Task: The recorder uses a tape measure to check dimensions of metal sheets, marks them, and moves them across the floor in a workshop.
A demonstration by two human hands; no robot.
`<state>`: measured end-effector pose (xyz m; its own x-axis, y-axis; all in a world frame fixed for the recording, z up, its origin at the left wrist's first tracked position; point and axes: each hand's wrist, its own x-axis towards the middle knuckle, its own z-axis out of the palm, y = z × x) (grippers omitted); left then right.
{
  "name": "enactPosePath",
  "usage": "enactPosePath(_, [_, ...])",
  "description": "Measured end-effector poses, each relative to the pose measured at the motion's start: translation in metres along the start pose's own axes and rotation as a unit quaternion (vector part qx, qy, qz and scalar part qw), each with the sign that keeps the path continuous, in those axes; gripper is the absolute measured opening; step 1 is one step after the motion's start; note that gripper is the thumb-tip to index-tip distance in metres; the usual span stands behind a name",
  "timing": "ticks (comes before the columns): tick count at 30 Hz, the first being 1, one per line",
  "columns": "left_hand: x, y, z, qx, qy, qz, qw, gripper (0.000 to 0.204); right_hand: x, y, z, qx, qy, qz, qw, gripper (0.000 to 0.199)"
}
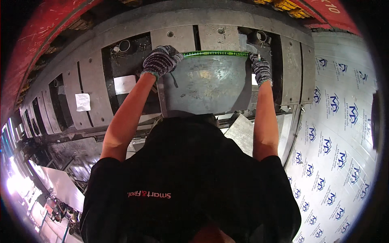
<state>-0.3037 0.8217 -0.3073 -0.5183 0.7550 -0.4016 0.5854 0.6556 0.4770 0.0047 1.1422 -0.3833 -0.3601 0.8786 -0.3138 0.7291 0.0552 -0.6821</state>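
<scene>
A grey metal sheet (208,91) lies in front of me on the machine bed. Along its far edge stretches the green blade of a tape measure (214,53). My left hand (161,61), in a dark striped knit glove, is closed round the tape measure at the sheet's far left corner. The case is mostly hidden in the glove, and a dark strap (174,79) hangs below it. At the far right corner, my right hand (261,69), gloved alike, pinches the blade's other end. A small whitish bit shows at its fingertips, too small to name.
Thick steel plates (172,37) with bolt holes line the bed, with dark gaps between them. A white paper (82,102) lies at the left. Red machine framework (48,30) arches over the far side. A white panel wall (334,141) with blue printing stands at the right.
</scene>
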Motion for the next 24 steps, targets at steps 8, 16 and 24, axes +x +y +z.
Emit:
enactPosePath(8, [-0.033,-0.044,-0.028,-0.075,0.026,-0.051,0.996,0.041,-0.011,-0.019,-0.006,0.0,-0.006,0.031,0.999,0.044])
enactPosePath(16, [-0.041,-0.059,-0.017,-0.051,0.088,-0.093,0.99,0.043,-0.019,-0.024,-0.007,-0.005,0.008,-0.03,1.0,0.041])
enactPosePath(24, [-0.04,-0.06,-0.019,-0.089,0.078,-0.089,0.989,0.039,-0.005,-0.002,-0.006,-0.039,0.004,-0.049,0.998,0.041])
